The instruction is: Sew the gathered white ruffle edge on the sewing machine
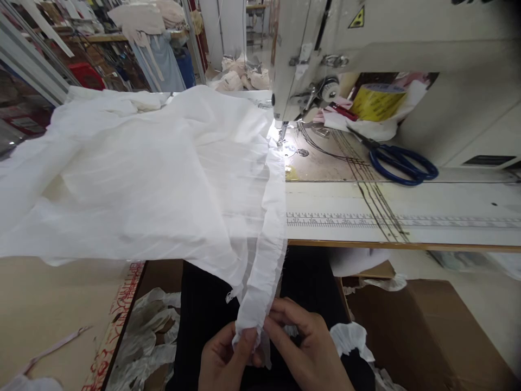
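Left hand (226, 355) at 6 o'clock, low in frame: thumb and fingers pinched shut on the lower end of a gathered white fabric strip (264, 271). Right hand (309, 350) just beside it, fingertips closed on the same end (the two hands nearly touch). The strip runs up toward 12 o'clock along the right edge of the white garment (142, 174), which is spread over the table (407, 209) from 9 to 12 o'clock. Sewing machine (366, 43) at 1 o'clock, needle at the fabric's top edge. Blue-handled scissors (401, 162) at 2 o'clock; yellow tape roll (376, 100) behind them. Cardboard box (427, 331) at 4 o'clock.
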`<state>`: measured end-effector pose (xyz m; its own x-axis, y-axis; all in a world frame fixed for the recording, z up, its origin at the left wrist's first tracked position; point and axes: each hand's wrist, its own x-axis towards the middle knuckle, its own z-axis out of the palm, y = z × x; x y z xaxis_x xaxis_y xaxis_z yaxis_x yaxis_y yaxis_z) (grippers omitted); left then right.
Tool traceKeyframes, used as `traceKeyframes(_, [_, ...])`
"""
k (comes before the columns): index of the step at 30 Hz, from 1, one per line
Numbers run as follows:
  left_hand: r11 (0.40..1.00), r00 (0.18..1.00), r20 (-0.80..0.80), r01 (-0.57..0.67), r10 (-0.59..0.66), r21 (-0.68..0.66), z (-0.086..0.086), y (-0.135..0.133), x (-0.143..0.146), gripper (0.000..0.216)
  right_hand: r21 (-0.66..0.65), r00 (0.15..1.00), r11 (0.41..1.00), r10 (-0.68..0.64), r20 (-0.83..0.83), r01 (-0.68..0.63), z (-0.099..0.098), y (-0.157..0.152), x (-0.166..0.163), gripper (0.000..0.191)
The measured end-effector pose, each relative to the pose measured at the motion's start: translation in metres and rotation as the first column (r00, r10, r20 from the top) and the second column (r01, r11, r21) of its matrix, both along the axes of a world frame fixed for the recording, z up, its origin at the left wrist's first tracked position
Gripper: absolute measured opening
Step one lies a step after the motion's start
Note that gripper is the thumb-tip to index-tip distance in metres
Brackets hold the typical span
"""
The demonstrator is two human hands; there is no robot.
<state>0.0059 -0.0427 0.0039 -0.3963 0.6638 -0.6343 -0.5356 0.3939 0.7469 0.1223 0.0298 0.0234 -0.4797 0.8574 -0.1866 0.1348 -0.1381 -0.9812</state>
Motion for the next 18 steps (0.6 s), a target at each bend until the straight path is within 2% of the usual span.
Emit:
traceKeyframes(5, [0.999,0.988,-0.154,0.039,-0.033,0.035,-0.003,0.004,-0.003,0.046,0.002,0.999,0.999,0.042,0.021,-0.042,-0.009,-0.004,0.001,0.023])
traceKeyframes(9, [0.997,0.966,-0.253,0.069,-0.057,0.04,-0.006,0.007,-0.013,0.041,-0.091,0.998,0.994,-0.051,0.024,0.053,-0.016,-0.008,-0.004,0.021])
traceKeyframes(11, [0.997,0.938,-0.341,0.077,-0.063,0.026,-0.014,0.005,-0.026,0.037,-0.141,0.995,0.986,-0.082,0.047,0.088,-0.018,-0.008,-0.008,0.023])
traceKeyframes(14, [1.0,0.848,-0.531,-0.012,-0.003,-0.026,-0.043,-0.001,-0.062,0.035,-0.157,0.991,0.983,-0.082,0.107,0.098,-0.017,-0.007,-0.014,0.026])
traceKeyframes(16, [0.993,0.756,-0.655,-0.091,0.02,-0.074,-0.075,-0.007,-0.096,0.032,-0.154,0.986,0.981,-0.093,0.14,0.115,-0.016,-0.006,-0.018,0.027])
traceKeyframes(18, [0.981,0.683,-0.73,-0.123,-0.025,-0.149,-0.111,-0.012,-0.133,0.028,-0.14,0.98,0.981,-0.108,0.165,0.132,-0.017,-0.005,-0.021,0.024])
